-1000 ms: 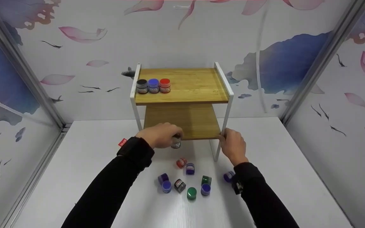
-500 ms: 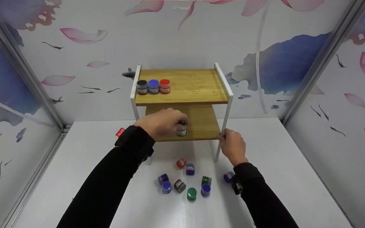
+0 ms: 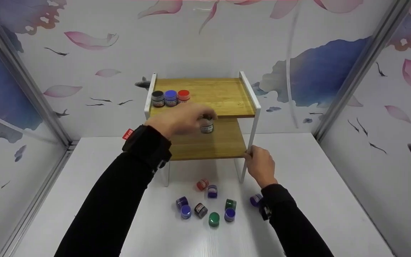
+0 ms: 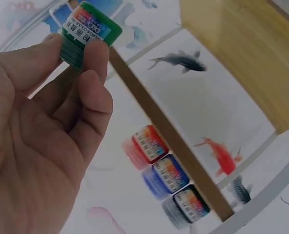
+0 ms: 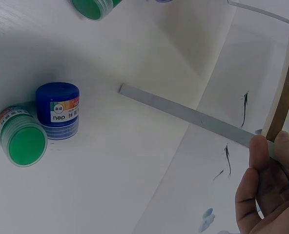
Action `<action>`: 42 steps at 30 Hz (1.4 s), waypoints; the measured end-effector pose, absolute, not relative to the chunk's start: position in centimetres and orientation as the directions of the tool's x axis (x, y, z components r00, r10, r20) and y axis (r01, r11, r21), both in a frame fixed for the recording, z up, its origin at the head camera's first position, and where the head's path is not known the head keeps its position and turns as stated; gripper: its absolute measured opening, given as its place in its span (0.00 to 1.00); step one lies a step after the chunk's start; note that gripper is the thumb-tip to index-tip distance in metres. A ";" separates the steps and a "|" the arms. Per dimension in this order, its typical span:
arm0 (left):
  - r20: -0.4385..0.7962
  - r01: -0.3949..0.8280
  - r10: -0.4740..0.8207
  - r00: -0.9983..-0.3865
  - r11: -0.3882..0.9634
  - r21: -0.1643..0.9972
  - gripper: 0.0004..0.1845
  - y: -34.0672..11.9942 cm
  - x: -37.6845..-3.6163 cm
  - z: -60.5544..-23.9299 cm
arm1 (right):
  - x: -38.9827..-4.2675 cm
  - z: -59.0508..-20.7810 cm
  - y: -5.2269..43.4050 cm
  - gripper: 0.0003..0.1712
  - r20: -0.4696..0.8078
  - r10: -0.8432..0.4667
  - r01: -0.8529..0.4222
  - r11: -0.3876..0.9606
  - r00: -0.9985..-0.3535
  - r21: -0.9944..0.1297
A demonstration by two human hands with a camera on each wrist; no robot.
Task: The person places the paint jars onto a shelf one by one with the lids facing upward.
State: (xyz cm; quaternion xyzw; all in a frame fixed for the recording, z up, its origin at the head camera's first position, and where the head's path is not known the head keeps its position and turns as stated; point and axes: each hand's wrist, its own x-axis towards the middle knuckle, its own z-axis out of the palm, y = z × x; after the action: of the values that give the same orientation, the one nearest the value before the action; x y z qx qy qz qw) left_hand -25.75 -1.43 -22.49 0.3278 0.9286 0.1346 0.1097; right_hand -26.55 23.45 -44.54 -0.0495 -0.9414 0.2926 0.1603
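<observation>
A two-tier rack (image 3: 223,94) with wooden boards and white legs stands against the back wall. My left hand (image 3: 180,119) pinches a small paint jar (image 4: 98,27) between thumb and fingers, in front of the rack near the upper board's front edge. Green paint and a printed label show on it in the left wrist view. My right hand (image 3: 260,166) grips the rack's front right leg (image 5: 183,114) at the corner of the lower board. Black (image 3: 158,99), blue (image 3: 171,98) and red (image 3: 183,95) paint jars stand in a row at the left of the upper board.
Several paint jars are scattered on the white table before the rack, among them a red one (image 3: 202,184), a green one (image 3: 214,219) and a dark one (image 3: 201,210). A blue jar (image 3: 255,200) is beside my right wrist. Patterned walls enclose the table.
My left hand has risen with the paint jar from just below the lower board's front edge to near the upper board. My right hand has stayed on the rack's leg.
</observation>
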 end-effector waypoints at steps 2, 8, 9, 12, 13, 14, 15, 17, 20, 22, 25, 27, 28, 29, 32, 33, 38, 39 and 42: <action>-0.095 0.578 0.632 -0.769 0.752 0.317 0.18 -1.3 -26.1 -22.1 | -26.6 -44.6 23.4 0.10 0.267 0.189 0.004 0.823 -0.945 -0.568; 0.000 0.567 0.591 -0.806 0.774 0.282 0.19 -1.0 -27.2 -21.7 | -26.6 -44.7 23.4 0.10 0.268 0.192 0.007 0.824 -0.944 -0.566; 0.014 0.559 0.579 -0.816 0.782 0.276 0.19 -1.0 -27.5 -21.8 | -26.6 -44.6 23.3 0.10 0.268 0.194 0.008 0.824 -0.944 -0.566; 0.058 0.539 0.544 -0.837 0.803 0.252 0.19 -1.0 -28.2 -22.0 | -26.6 -44.6 23.2 0.10 0.262 0.199 0.016 0.823 -0.944 -0.568; 0.068 0.531 0.532 -0.844 0.813 0.238 0.19 -1.0 -28.5 -22.1 | -26.6 -44.6 23.1 0.10 0.259 0.201 0.018 0.822 -0.945 -0.570; 0.078 0.521 0.518 -0.852 0.823 0.226 0.19 -1.1 -28.8 -22.2 | -26.6 -44.6 23.1 0.10 0.255 0.200 0.019 0.820 -0.946 -0.572; 0.089 0.516 0.509 -0.856 0.829 0.215 0.19 -1.1 -29.1 -22.3 | -26.6 -44.6 23.0 0.10 0.252 0.201 0.021 0.819 -0.947 -0.574; 0.107 0.511 0.500 -0.859 0.839 0.187 0.20 -1.2 -29.6 -22.6 | -26.6 -44.6 22.9 0.11 0.249 0.203 0.024 0.818 -0.947 -0.574; 0.127 0.515 0.500 -0.856 0.844 0.150 0.21 -1.2 -30.2 -22.9 | -26.5 -44.6 22.9 0.10 0.251 0.205 0.023 0.815 -0.946 -0.579; 0.134 0.520 0.505 -0.853 0.845 0.125 0.20 -1.0 -30.5 -23.0 | -26.5 -44.6 22.9 0.09 0.270 0.200 0.010 0.819 -0.942 -0.574; 0.128 0.515 0.503 -0.855 0.852 0.095 0.19 -0.9 -30.9 -23.2 | -26.5 -44.6 23.0 0.08 0.287 0.191 -0.007 0.822 -0.939 -0.570; 0.121 0.508 0.497 -0.859 0.857 0.083 0.18 -0.8 -31.1 -23.3 | -26.5 -44.6 23.1 0.08 0.289 0.186 -0.010 0.825 -0.939 -0.565; 0.116 0.504 0.494 -0.862 0.860 0.083 0.18 -0.7 -31.2 -23.4 | -26.5 -44.6 23.1 0.08 0.283 0.189 -0.005 0.824 -0.940 -0.567; 0.116 0.500 0.490 -0.864 0.862 0.082 0.17 -0.7 -31.3 -23.4 | -26.5 -44.6 23.2 0.08 0.278 0.190 -0.002 0.823 -0.942 -0.569; 0.120 0.487 0.476 -0.871 0.869 0.086 0.17 -0.5 -31.6 -23.5 | -26.4 -44.6 23.3 0.08 0.276 0.191 0.001 0.824 -0.942 -0.567; 0.124 0.482 0.471 -0.873 0.872 0.088 0.16 -0.5 -31.7 -23.6 | -26.5 -44.5 23.3 0.08 0.280 0.191 0.000 0.826 -0.941 -0.564; 0.150 0.466 0.452 -0.879 0.881 0.082 0.12 -0.3 -32.0 -23.7 | -26.5 -44.5 23.4 0.08 0.297 0.199 -0.002 0.829 -0.934 -0.560; 0.150 0.462 0.448 -0.881 0.883 0.078 0.12 -0.3 -32.0 -23.7 | -26.5 -44.4 23.4 0.08 0.292 0.200 0.001 0.827 -0.935 -0.563; 0.150 0.457 0.444 -0.883 0.888 0.061 0.12 -0.2 -32.1 -23.8 | -26.5 -44.4 23.5 0.08 0.279 0.201 0.008 0.824 -0.939 -0.567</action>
State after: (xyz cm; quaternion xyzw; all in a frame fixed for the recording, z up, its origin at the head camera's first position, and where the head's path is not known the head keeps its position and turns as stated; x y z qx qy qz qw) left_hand -32.07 -0.17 -23.76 0.2323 0.9692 0.0474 -0.0662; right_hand -26.46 23.46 -44.42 -0.0557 -0.9404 0.2917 0.1655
